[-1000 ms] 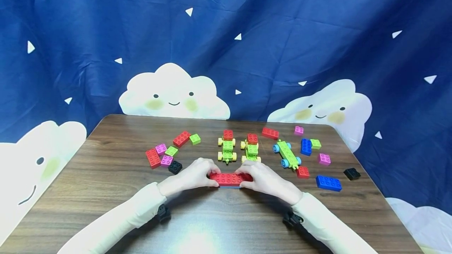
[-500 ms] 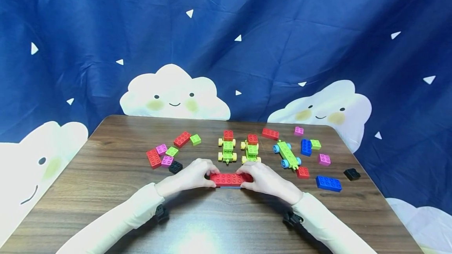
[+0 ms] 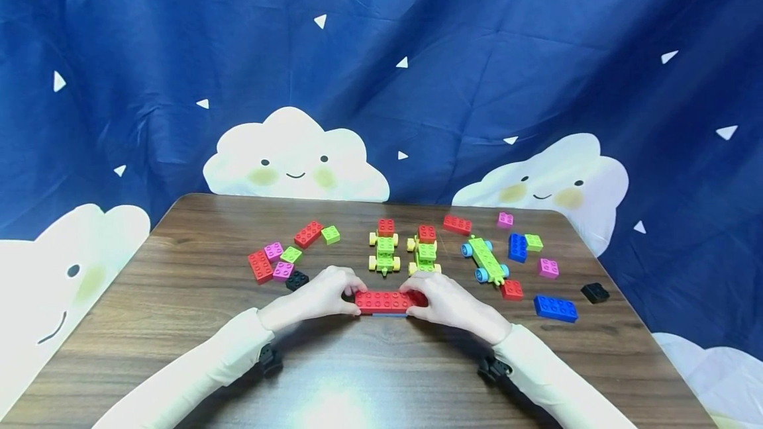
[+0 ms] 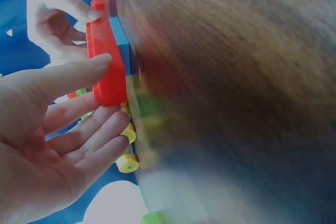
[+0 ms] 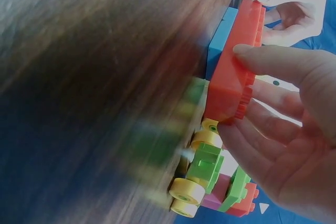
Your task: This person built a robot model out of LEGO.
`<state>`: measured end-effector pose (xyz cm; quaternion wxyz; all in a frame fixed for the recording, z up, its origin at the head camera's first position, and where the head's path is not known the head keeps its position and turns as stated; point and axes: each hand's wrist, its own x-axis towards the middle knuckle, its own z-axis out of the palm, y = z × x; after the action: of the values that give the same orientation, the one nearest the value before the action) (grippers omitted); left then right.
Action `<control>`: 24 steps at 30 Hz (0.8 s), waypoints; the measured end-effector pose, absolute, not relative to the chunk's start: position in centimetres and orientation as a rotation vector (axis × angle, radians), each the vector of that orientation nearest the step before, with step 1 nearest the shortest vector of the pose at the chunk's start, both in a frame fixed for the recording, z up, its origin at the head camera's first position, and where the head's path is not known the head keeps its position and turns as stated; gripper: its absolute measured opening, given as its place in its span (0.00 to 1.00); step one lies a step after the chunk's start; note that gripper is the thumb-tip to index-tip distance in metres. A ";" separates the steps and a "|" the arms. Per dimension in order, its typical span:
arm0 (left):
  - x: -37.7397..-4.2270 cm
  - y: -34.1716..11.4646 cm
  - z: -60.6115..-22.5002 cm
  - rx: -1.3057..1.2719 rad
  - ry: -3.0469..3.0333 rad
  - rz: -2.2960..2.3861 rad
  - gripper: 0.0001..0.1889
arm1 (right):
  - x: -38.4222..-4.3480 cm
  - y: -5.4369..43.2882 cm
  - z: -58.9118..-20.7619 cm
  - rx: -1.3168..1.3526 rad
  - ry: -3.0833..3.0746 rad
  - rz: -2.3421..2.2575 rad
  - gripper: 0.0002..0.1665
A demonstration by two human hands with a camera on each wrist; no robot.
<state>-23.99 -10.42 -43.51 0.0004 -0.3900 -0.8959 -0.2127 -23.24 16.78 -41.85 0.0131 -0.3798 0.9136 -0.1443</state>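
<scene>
A long red brick (image 3: 383, 300), possibly more than one end to end, lies low over the table, studs up. Beneath its middle shows a blue brick (image 5: 220, 40), narrower than the red one. My left hand (image 3: 322, 294) pinches the red brick's left end, thumb on the near side and index finger on the far side. At the other end my right hand (image 3: 452, 301) holds it the same way, its fingers covering part of the studs. In the left wrist view the left thumb presses the red brick's side face (image 4: 113, 74), while the other fingers hang loosely behind.
Two green cars with yellow wheels (image 3: 385, 253) stand just behind the hands. Right of them is a green chassis with blue wheels (image 3: 485, 261). Loose bricks lie on both sides, including a black one (image 3: 296, 280) by the left wrist and a blue one (image 3: 556, 308) at right.
My left hand has slid slightly left along the red brick, uncovering more of its studs. The right hand stays nearly still, and so do the other bricks.
</scene>
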 end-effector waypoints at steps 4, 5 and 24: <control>-24.0 -10.5 -43.5 -1.227 -2.812 -0.674 0.18 | -23.2 16.8 -41.9 -1.204 2.850 -0.457 0.18; -24.0 -10.5 -43.5 -1.226 -2.815 -0.676 0.18 | -23.2 16.8 -41.9 -1.212 2.852 -0.460 0.18; -24.1 -10.8 -43.6 -1.194 -2.824 -0.743 0.17 | -23.6 16.8 -42.3 -1.179 2.846 -0.482 0.18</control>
<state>-24.05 -10.82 -43.64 -0.0064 -0.3785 -0.8951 -0.2355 -23.57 16.77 -42.29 0.0119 -0.3781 0.9127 -0.1546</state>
